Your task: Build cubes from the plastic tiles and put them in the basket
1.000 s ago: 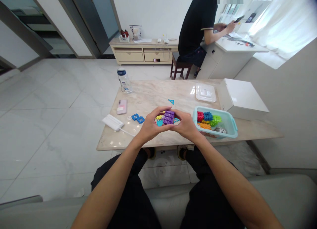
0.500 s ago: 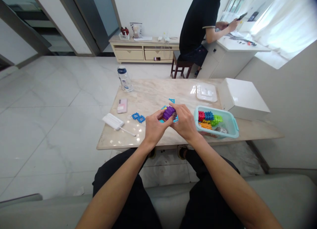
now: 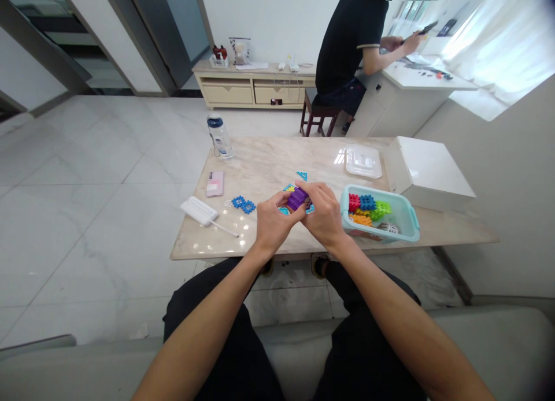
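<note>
A stack of purple plastic building pieces is held between my two hands above the table. My left hand grips it from the left with thumb and fingers. My right hand closes on its right side, hiding part of it. Behind the hands, light-blue pieces and a bit of yellow show on the table. A light-blue triangular piece lies just beyond. Two joined blue gear-like pieces rest to the left.
A pale teal bin with colourful blocks stands at right, near a clear lid and a white box. At left are a water bottle, a pink packet and a white device. Beyond, a person sits at a desk.
Both hands keep their hold on the purple pieces, with the stack turned slightly. The whole view has shifted a little.
</note>
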The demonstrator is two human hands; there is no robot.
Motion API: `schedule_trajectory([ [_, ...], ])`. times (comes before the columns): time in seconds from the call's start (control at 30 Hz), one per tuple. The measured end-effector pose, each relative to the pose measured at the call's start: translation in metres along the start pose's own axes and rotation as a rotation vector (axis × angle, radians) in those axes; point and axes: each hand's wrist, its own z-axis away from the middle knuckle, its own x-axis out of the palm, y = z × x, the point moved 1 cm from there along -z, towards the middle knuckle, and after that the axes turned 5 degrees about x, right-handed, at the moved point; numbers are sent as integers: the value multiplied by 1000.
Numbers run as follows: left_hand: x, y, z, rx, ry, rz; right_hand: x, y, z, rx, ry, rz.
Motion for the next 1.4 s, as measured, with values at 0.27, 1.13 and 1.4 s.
schedule_trajectory([
  [0.27, -13, 1, -17, -109, 14, 264, -4, 1, -4, 14, -18, -96],
  [1.13, 2, -10, -12, -369, -9, 533, 0, 19, 0, 88, -73, 33],
  [1.4, 3, -9, -13, -370, -1, 532, -2, 13, 1, 143, -41, 71],
])
